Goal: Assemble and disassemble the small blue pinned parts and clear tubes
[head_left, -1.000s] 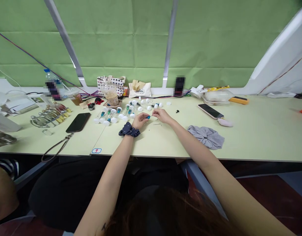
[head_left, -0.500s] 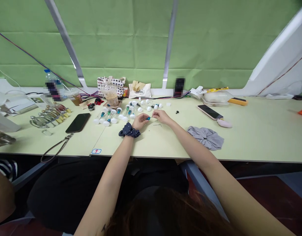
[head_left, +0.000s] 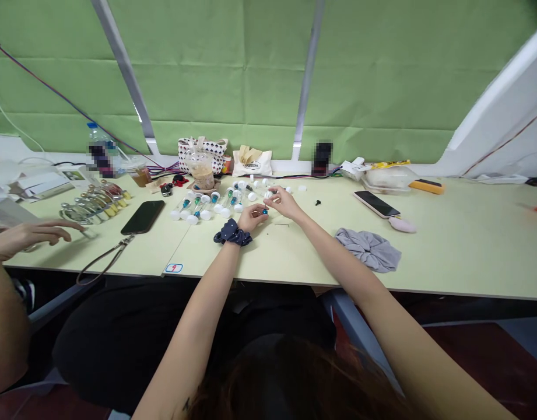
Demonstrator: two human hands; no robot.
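My left hand [head_left: 252,216], with a dark scrunchie [head_left: 232,233] on its wrist, pinches a small blue-tipped part [head_left: 265,211] above the pale green table [head_left: 447,245]. My right hand [head_left: 284,202] is just beside it, fingers pinched on a small white piece at the part's upper end; the piece is too small to name. Several small clear vials with white caps [head_left: 207,205] lie in rows just beyond and left of my hands. A thin dark pin [head_left: 282,224] lies on the table below my right hand.
A black phone [head_left: 143,216] with a strap lies at left, another phone [head_left: 375,203] at right, a grey cloth [head_left: 368,248] near the front edge. Another person's hand [head_left: 27,234] rests at far left by a row of coloured bottles [head_left: 95,202]. Bags and a cup line the back.
My right hand has lifted slightly beside the left. Another person's hand has come onto the table at far left. The view has shifted a little.
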